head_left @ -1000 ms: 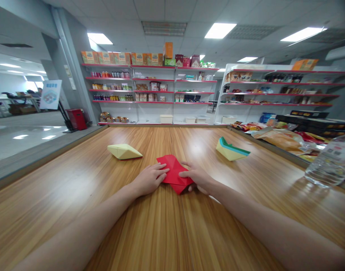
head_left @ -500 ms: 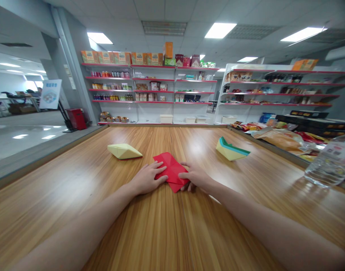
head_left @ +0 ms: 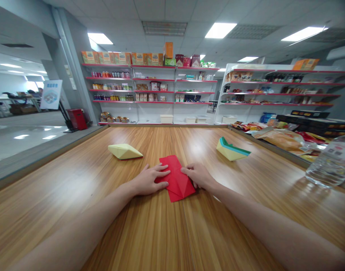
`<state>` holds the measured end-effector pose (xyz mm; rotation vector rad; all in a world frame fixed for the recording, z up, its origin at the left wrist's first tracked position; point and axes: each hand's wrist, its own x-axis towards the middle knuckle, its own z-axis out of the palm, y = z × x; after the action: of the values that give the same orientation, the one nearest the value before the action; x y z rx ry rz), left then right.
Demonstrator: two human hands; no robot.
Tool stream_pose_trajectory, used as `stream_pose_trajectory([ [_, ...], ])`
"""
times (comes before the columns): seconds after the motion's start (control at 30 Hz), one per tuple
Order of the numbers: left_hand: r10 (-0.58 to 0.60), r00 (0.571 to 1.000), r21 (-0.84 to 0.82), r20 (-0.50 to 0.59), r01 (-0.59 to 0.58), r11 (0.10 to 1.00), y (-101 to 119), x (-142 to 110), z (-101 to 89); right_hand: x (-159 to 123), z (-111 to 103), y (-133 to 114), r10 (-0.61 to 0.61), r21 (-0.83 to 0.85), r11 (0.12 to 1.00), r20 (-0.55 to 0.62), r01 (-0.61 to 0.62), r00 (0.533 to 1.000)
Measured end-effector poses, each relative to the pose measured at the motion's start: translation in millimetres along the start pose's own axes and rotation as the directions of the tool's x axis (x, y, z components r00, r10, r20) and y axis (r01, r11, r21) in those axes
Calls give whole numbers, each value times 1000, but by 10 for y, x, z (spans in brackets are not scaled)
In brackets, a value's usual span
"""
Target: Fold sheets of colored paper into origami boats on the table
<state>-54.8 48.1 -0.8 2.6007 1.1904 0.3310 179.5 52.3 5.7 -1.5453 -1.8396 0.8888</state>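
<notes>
A creased, folded sheet of red paper [head_left: 176, 178] lies on the wooden table between my hands. My left hand [head_left: 151, 179] rests with fingers spread over the paper's left side, pressing it flat. At the right edge, my right hand [head_left: 199, 176] pinches the paper between thumb and curled fingers; its fingertips are partly hidden. Beyond my left hand sits a pale yellow folded paper shape [head_left: 124, 151] with a little red along its underside. Farther right stands a folded paper boat [head_left: 233, 150] in yellow, blue and green.
A clear plastic bottle [head_left: 330, 162] stands at the table's right side. Past the right rim lie snack packets [head_left: 282, 139] and black boxes [head_left: 316, 122]. The table's raised edge [head_left: 166, 126] runs across the back, with stocked shelves [head_left: 152, 90] behind it.
The red paper has turned and shifted slightly right and nearer to me, its lower part now showing more. My right hand's fingers have drawn in to a pinch at its edge.
</notes>
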Motion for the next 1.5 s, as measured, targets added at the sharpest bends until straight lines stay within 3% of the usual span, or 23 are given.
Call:
stream_pose_trajectory([
  [0.17, 90, 994, -89, 62, -84, 992, 76, -24, -59, 43, -28, 63, -50, 20, 998, -33, 51, 998],
  [0.27, 145, 989, -137, 4, -143, 980, 93, -17, -61, 19, 10, 51, -229, 67, 970, -87, 235, 970],
  [0.4, 100, 990, -271, -104, -125, 954, 66, -3, -2, -56, 58, 15, -506, 29, 862, -28, 506, 862],
  [0.5, 47, 982, -335, -181, -107, 936, 0, 6, 62, -125, 80, -31, -637, -108, 756, 105, 646, 764],
  [0.57, 36, 976, -285, -216, -99, 953, -65, 16, 90, -165, 83, -71, -683, -171, 676, 219, 717, 697],
  [0.63, 45, 984, -197, -173, -79, 977, -133, 28, 93, -197, 70, -114, -693, -186, 625, 316, 758, 648],
  [0.77, 109, 994, -95, 8, -107, 990, -191, 39, 40, -260, 8, -189, -690, -144, 600, 405, 787, 600],
  [0.9, 95, 995, -60, 22, -93, 994, -130, 15, -9, -316, -39, -227, -698, -59, 548, 517, 834, 495],
  [0.97, 62, 998, -53, 34, -60, 997, -105, -1, -16, -319, -44, -217, -692, -7, 556, 550, 831, 467],
  [1.03, 32, 998, -51, 55, -30, 998, -97, -13, -18, -296, -37, -184, -677, 44, 590, 571, 806, 465],
  [1.1, 18, 997, -51, 74, -14, 999, -94, -21, -25, -251, -20, -131, -659, 67, 633, 571, 771, 490],
  [1.27, 9, 994, -50, 105, -4, 999, -32, -24, -53, -94, 32, 23, -650, 4, 716, 371, 698, 664],
  [1.5, 65, 988, -95, 136, -53, 994, 31, -47, -90, 50, 17, 149, -518, -263, 774, 260, 576, 815],
])
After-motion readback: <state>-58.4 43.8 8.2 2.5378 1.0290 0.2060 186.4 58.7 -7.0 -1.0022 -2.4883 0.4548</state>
